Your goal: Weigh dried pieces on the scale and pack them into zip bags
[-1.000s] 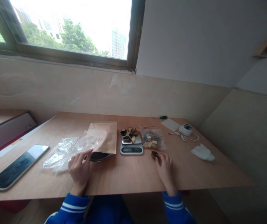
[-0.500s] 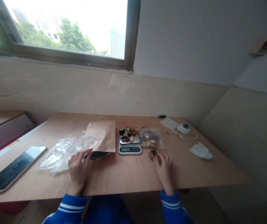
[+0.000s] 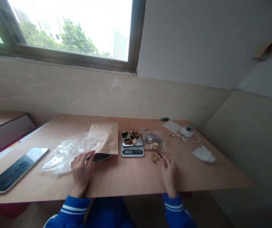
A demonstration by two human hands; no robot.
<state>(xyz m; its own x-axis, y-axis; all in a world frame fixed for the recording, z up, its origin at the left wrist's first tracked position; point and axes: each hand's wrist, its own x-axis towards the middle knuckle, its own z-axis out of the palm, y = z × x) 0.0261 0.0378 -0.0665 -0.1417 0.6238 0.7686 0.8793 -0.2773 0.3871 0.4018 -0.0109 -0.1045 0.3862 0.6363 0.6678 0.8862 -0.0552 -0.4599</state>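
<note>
My left hand [image 3: 81,171] rests on the wooden table [image 3: 131,177], fingertips touching a dark shallow dish [image 3: 100,157] that lies under a brown paper pouch [image 3: 104,138]. My right hand [image 3: 169,172] lies on the table with its fingertips pinching a thin dark piece [image 3: 160,155] beside a tan dried slice [image 3: 154,157]. A small digital scale [image 3: 132,147] stands between my hands, loaded with several dried slices [image 3: 131,135]. To the right of the scale lies a clear zip bag of dried pieces [image 3: 154,140].
Empty clear zip bags [image 3: 66,152] lie left of the pouch, and a tablet [image 3: 14,169] on a cable sits at the far left. A white round device with cord [image 3: 187,131], a crumpled tissue [image 3: 203,154], a paper slip [image 3: 172,126] and a green pen [image 3: 165,119] are at the right.
My right hand drew slightly right, leaving the tan slice on the table and keeping a thin dark piece at its fingertips. The left hand stayed by the dish.
</note>
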